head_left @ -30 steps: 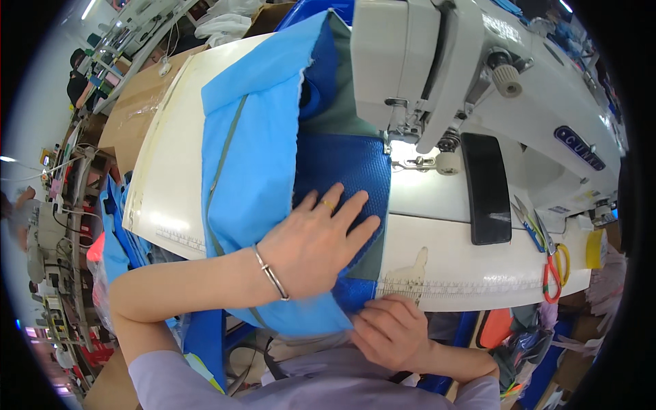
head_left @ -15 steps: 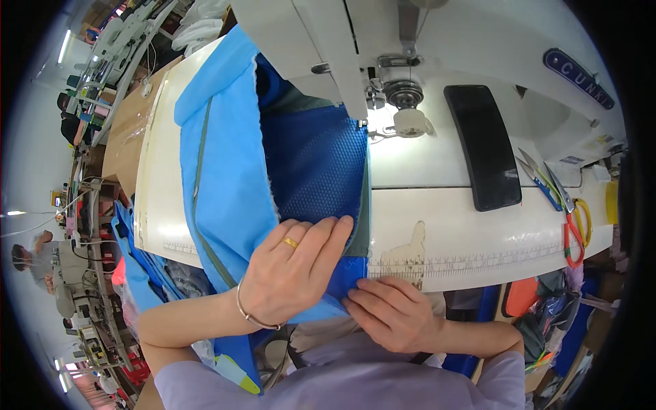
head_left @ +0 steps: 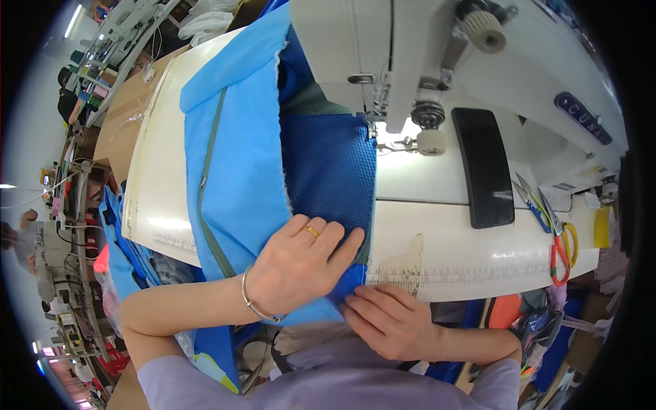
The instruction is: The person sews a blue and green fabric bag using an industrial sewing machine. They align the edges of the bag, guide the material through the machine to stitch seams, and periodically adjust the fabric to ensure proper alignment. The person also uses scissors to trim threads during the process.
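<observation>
A light blue fabric piece [head_left: 239, 150] with a frayed edge and a zipper lies on the sewing table, joined to a dark blue textured panel [head_left: 328, 164]. The panel's far right corner sits at the needle and presser foot of the sewing machine [head_left: 342, 48]. My left hand [head_left: 297, 263], wearing a ring and a bangle, bears down on the near part of the panel, fingers bent and close together over the cloth. At the table's front edge, my right hand [head_left: 389, 318] pinches the fabric's near right corner; its fingertips are partly hidden. A grey-green strip shows beside my left fingertips.
Right of the needle lies a black phone [head_left: 483, 167]. Farther right are scissors with red and yellow handles [head_left: 564, 253] and blue-handled snips [head_left: 536, 208]. A printed ruler [head_left: 465, 277] runs along the table's front edge. More blue fabric [head_left: 130, 246] hangs at the left.
My view has shifted, so the machine appears farther right and lower. The dark panel's right edge now covers most of the grey-green strip. Both hands keep nearly the same hold.
</observation>
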`<state>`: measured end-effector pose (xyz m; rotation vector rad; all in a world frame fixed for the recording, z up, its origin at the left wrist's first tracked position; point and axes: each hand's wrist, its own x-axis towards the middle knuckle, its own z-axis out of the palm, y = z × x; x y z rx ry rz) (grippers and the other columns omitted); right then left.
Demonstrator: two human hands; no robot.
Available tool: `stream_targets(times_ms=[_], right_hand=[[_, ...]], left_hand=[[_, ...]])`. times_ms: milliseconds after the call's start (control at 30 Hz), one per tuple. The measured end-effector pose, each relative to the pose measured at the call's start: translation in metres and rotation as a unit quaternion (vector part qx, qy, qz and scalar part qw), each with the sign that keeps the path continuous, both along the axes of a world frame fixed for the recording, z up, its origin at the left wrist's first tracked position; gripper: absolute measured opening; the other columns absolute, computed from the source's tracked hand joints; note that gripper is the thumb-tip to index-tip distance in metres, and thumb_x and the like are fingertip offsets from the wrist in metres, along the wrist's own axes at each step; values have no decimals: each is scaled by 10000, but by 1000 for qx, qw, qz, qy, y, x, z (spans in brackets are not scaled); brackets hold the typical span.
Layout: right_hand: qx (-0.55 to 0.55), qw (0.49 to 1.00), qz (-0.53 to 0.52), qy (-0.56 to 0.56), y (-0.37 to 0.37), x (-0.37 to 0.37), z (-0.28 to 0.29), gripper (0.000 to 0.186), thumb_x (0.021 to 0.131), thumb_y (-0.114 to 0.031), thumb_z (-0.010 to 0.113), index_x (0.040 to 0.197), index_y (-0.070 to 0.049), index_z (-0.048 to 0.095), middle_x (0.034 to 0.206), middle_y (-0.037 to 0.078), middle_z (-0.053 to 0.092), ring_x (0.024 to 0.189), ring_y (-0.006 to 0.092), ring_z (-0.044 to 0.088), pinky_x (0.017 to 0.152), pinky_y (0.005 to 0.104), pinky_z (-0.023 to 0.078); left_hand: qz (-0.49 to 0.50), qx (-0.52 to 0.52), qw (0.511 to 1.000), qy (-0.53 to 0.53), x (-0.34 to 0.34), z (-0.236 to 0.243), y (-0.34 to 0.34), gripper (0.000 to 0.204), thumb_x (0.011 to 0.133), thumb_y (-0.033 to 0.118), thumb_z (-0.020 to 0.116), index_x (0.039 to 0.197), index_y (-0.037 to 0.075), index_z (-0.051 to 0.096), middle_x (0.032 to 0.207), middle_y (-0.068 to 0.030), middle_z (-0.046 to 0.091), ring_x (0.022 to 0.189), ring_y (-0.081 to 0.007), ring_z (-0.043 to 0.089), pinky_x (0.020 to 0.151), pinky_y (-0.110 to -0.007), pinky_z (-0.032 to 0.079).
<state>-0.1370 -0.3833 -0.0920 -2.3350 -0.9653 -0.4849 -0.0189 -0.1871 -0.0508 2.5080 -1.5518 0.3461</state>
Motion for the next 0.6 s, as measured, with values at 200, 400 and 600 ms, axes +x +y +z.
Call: stream_targets(times_ms=[200, 400, 600], right_hand=[[-32, 999, 30, 14, -7, 12, 10, 300, 837, -146, 635, 1066, 26, 724, 1140, 151, 691, 1123, 274, 641, 970, 384, 525], [-34, 998, 61, 6, -15, 41, 13, 316, 797, -149, 633, 1050, 22, 714, 1121, 147, 683, 1094, 273, 640, 962, 384, 525], [-23, 998, 58, -21, -21, 76, 10, 290, 755, -142, 644, 990, 15, 705, 1067, 133, 678, 1034, 267, 650, 905, 366, 534]], left_hand=[[-16, -6, 1000, -10, 9, 3, -5, 450, 683, 138, 707, 1118, 27, 726, 833, -51, 517, 710, -203, 549, 661, -336, 452], [-23, 10, 1000, 8, 34, 5, -11, 387, 692, 135, 705, 1066, 37, 718, 827, -51, 542, 720, -208, 567, 683, -343, 457], [-38, 47, 998, -1, 69, 2, -23, 352, 717, 142, 703, 1057, 49, 710, 839, -68, 588, 768, -231, 619, 719, -359, 491]])
